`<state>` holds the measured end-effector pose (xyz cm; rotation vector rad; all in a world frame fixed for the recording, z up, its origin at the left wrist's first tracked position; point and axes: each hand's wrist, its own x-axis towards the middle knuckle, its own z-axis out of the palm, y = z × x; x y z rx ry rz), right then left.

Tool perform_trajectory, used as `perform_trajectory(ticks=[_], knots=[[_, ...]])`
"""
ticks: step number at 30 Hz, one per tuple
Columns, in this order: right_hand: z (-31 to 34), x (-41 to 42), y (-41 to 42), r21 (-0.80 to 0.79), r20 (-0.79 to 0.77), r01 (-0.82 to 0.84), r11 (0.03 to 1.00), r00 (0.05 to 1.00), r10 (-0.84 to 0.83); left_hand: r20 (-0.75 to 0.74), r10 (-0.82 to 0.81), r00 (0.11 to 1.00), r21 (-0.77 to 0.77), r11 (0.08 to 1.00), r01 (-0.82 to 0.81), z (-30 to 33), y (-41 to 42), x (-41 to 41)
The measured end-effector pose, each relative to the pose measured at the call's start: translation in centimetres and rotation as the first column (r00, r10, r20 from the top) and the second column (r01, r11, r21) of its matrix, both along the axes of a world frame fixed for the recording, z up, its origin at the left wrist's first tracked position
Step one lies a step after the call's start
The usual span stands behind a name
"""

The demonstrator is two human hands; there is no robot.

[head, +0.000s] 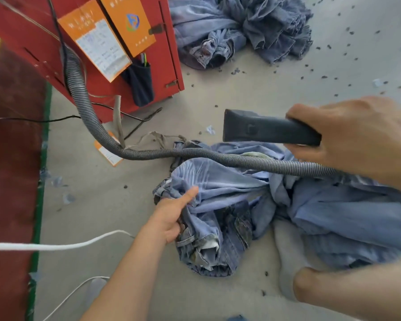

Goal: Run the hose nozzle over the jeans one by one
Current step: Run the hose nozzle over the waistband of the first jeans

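A: What is the right hand [357,137] doing?

B: Its fingers are curled round the back of the black hose nozzle [266,129], holding it in the air, flat mouth pointing away to the left, above the jeans and not touching them.

A: And the hose?

B: The grey ribbed hose [148,154] runs from under that hand, across the top of the denim, then curves up to the red cabinet [125,19] beyond the left hand.

A: The left hand [171,218]?

B: It grips a bunched fold of the blue jeans [220,205], thumb stretched out along the cloth, fingers tucked under the fabric.

A: Where do the jeans lie?

B: Crumpled on the grey floor [90,193] between the two hands, spreading on under the right forearm. A second heap of jeans [241,28] lies well beyond the nozzle, next to the cabinet. A white cord [56,245] runs to the left of the left forearm.
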<state>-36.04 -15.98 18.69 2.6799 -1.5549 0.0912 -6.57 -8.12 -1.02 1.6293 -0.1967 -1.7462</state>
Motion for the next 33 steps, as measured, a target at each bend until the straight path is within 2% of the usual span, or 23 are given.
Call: perform_trajectory(ticks=[3, 5, 7, 8, 10, 11, 13, 15, 20, 24, 26, 28, 31, 33], knots=[[0.9, 0.1, -0.6, -0.202, 0.084, 0.024, 0.979, 0.996, -0.007, 0.331, -0.212, 0.920, 0.056, 0.977, 0.205, -1.0, 0.8, -0.1], [1.8, 0.6, -0.8, -0.302, 0.144, 0.076, 0.950, 0.989, -0.033, 0.477, -0.289, 0.830, 0.086, 0.955, 0.283, -1.1, 1.0, 0.1], [2.2, 1.7, -0.5, -0.316, 0.177, 0.082, 0.945, 0.984, -0.026, 0.531, -0.299, 0.793, 0.064, 0.947, 0.314, -1.3, 1.1, 0.3], [2.0, 2.2, -0.2, -0.277, 0.156, 0.045, 0.960, 0.988, -0.002, 0.464, -0.244, 0.851, 0.011, 0.963, 0.270, -1.1, 1.1, 0.3], [1.1, 2.9, 0.8, -0.139, 0.019, -0.073, 0.988, 0.997, 0.076, 0.194, -0.030, 0.981, -0.126, 0.991, 0.055, -0.4, 1.0, 0.4], [0.3, 3.1, 1.2, -0.034, -0.082, -0.110, 0.993, 0.991, 0.107, 0.045, 0.073, 0.996, -0.166, 0.984, -0.065, -0.2, 0.9, 0.5], [-1.0, 2.9, 1.6, 0.142, -0.240, -0.077, 0.987, 0.964, 0.110, -0.121, 0.155, 0.981, -0.203, 0.963, -0.177, 0.1, 0.8, 0.2], [-1.9, 2.0, 1.4, 0.176, -0.249, -0.034, 0.984, 0.965, 0.078, -0.196, 0.173, 0.965, -0.223, 0.951, -0.216, 0.5, 0.8, -0.6], [-1.8, -0.2, 0.5, 0.229, -0.114, 0.069, 0.971, 0.993, -0.044, -0.309, 0.129, 0.942, -0.298, 0.928, -0.224, 1.0, 0.2, -1.6], [-1.7, -0.5, 0.1, 0.267, -0.124, 0.083, 0.960, 0.991, -0.051, -0.316, 0.066, 0.946, -0.337, 0.925, -0.178, 1.8, -0.4, -1.8], [-1.9, -0.4, 0.2, 0.262, -0.147, 0.081, 0.962, 0.988, -0.043, -0.269, 0.049, 0.962, -0.361, 0.921, -0.148, 1.9, -0.7, -1.5], [-2.0, -0.5, 0.2, 0.262, -0.157, 0.080, 0.962, 0.987, -0.040, -0.138, 0.070, 0.988, -0.325, 0.939, -0.112, 1.8, -1.4, -1.4], [-1.9, -0.4, 0.2, 0.257, -0.142, 0.069, 0.964, 0.989, -0.033, 0.224, 0.154, 0.962, -0.161, 0.980, -0.119, 0.5, -2.1, -1.2], [-1.7, -0.1, 0.3, 0.248, -0.139, 0.060, 0.967, 0.990, -0.025, 0.460, 0.051, 0.887, -0.066, 0.998, -0.023, -1.0, -1.6, -1.3]])
